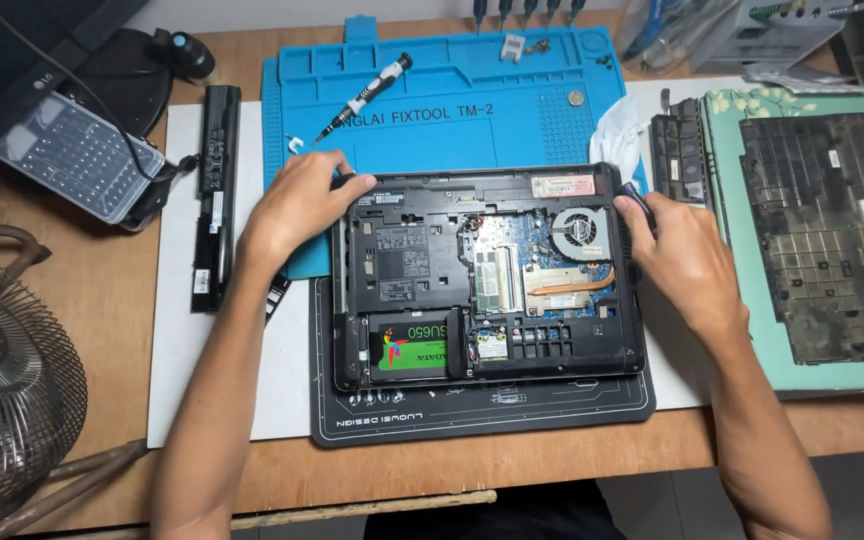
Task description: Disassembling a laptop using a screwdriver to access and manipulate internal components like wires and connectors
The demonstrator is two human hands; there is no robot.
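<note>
An opened black laptop base [422,290] lies upside down on a black work mat [482,415], showing its fan [580,228], copper heat pipe, memory module and a green-labelled drive [414,346]. My left hand [297,205] grips the laptop's far left corner. My right hand [677,255] holds the laptop's right edge near the far corner, fingers curled around it.
A blue silicone mat [452,100] with a black-and-white screwdriver [367,95] lies behind the laptop. A long black battery [214,195] sits to the left, a bit case [77,160] and a fan guard [2,390] further left. A black bottom cover [827,230] rests on a teal mat at right.
</note>
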